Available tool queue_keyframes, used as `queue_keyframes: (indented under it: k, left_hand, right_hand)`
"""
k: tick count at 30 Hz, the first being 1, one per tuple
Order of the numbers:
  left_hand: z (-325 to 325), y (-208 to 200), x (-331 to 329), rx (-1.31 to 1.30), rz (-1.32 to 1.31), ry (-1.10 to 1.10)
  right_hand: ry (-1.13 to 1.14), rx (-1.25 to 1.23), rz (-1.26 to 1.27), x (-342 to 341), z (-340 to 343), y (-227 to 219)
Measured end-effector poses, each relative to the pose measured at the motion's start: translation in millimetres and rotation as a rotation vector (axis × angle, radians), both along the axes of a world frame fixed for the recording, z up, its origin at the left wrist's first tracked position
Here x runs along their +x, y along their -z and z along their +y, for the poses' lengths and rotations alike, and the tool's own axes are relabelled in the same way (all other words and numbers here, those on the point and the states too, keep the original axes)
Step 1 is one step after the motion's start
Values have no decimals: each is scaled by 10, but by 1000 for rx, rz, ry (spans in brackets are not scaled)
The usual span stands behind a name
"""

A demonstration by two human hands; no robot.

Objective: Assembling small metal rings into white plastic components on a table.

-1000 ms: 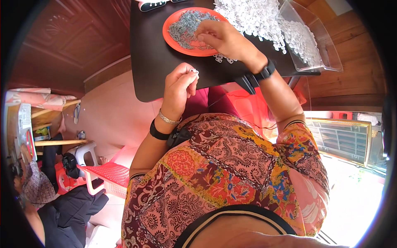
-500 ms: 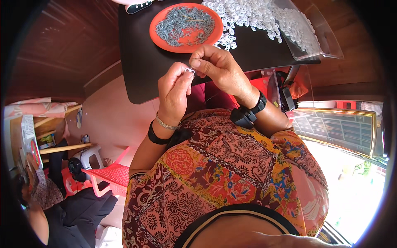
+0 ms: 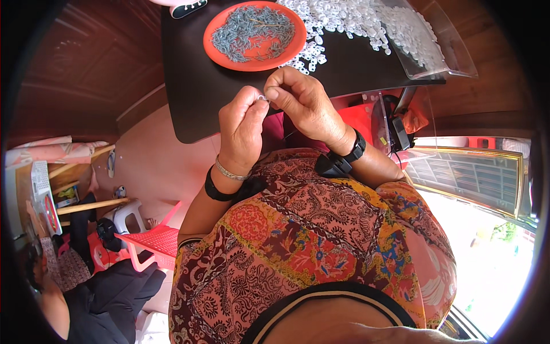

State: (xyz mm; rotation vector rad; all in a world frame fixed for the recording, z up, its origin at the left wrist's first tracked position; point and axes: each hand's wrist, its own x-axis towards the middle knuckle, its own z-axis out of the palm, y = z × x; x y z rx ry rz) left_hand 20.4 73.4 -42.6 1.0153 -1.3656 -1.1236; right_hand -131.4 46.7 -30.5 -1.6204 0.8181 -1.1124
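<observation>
My left hand (image 3: 242, 126) pinches a small white plastic piece with a hole (image 3: 262, 97) between thumb and forefinger. Close against it, my right hand (image 3: 301, 106) is closed in a pinch; whatever its fingertips hold is too small to make out. Both hands are over the near edge of the black table (image 3: 197, 109). Just beyond them lies an orange-red plate (image 3: 213, 54) heaped with thin grey nail-like pieces (image 3: 235, 34). A spread of similar white plastic pieces (image 3: 344, 17) covers the table's far right part.
A clear plastic tray (image 3: 458, 54) lies tipped at the table's right end, white pieces spilling from it. At the far left corner is a dark shoe (image 3: 189, 8). A pink plastic chair (image 3: 152, 241) and another person in dark clothes (image 3: 109, 298) are at the lower left.
My hands stay almost in place, fingertips still together. The right hand has shifted slightly, and less of the white piece shows between the fingers.
</observation>
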Motion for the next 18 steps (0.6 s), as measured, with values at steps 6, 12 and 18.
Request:
queue_keyframes:
  k: [6, 12, 18]
  left_hand:
    - [-7, 3, 6, 21, 21, 14]
    - [-21, -34, 4, 62, 39, 42]
    - [4, 1, -2, 86, -33, 57]
  right_hand:
    - [-99, 172, -109, -28, -34, 60]
    - [-83, 280, -256, -55, -26, 47]
    - [-56, 60, 24, -121, -18, 80]
